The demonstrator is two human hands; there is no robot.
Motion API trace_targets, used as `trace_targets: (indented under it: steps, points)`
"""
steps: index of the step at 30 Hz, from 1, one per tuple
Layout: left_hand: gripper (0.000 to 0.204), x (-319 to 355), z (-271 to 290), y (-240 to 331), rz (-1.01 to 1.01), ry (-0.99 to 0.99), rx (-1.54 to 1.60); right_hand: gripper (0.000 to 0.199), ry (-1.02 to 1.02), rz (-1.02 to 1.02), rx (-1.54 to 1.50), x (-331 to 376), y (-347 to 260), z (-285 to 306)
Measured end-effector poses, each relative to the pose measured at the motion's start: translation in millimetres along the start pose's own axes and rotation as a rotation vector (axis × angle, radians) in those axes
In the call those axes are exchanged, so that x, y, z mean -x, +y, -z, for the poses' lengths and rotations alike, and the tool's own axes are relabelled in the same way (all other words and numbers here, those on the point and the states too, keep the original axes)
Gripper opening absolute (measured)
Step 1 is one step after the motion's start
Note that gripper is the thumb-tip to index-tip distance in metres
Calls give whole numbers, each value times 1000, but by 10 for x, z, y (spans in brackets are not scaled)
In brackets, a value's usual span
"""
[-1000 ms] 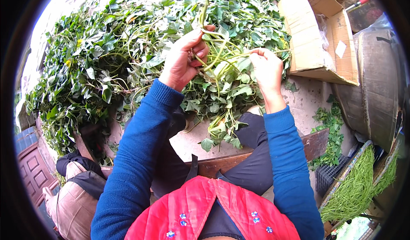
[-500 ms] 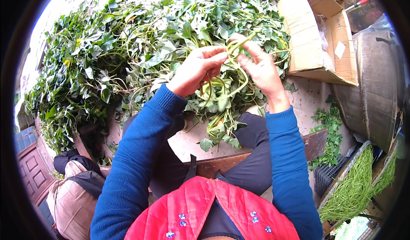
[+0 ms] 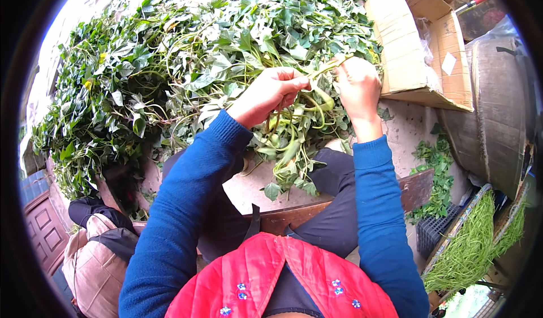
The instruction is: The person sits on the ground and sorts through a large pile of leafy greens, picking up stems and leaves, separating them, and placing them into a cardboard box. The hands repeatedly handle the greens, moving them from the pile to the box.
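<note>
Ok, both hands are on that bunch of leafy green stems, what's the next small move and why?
Probably draw the loose stem ends together. The left hand closes its grip round the bunch of leafy green stems, whose leaves hang below it, while the right hand pinches a pale green stem that bends apart from the rest.

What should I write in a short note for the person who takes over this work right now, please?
Left hand: closed around a bunch of leafy green stems, which hangs down over the lap.
Right hand: pinching the top of the same bunch, fingers closed on the stems.
Big pile of leafy greens: spread out ahead, past both hands.
Cardboard box: open, right of the right hand.
Done: one bunch is gathered in hand.
Left: most of the pile lies loose.
</note>
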State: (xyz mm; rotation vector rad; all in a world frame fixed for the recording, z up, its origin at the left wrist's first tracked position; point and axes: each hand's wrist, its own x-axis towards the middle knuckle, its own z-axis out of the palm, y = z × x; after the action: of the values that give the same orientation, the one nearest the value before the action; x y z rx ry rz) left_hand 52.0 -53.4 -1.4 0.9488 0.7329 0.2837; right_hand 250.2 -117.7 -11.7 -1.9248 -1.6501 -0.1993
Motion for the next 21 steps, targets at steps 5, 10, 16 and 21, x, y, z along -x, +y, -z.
trace_targets:
  steps: [5, 10, 16, 21]
  points:
    - [16, 140, 163, 94, -47, 92, 25, 15, 3, -461, -201, -45, 379, 154]
    - [15, 62, 116, 42, -166, 188, -146, 21, -456, -518, -811, -54, -457, 113]
    - [15, 8, 89, -25, -107, 169, -201, 14, -212, -22, -416, 64, -311, -38]
    - [19, 148, 161, 119, -33, 64, 47, 14, -121, -296, -450, -48, 18, 24]
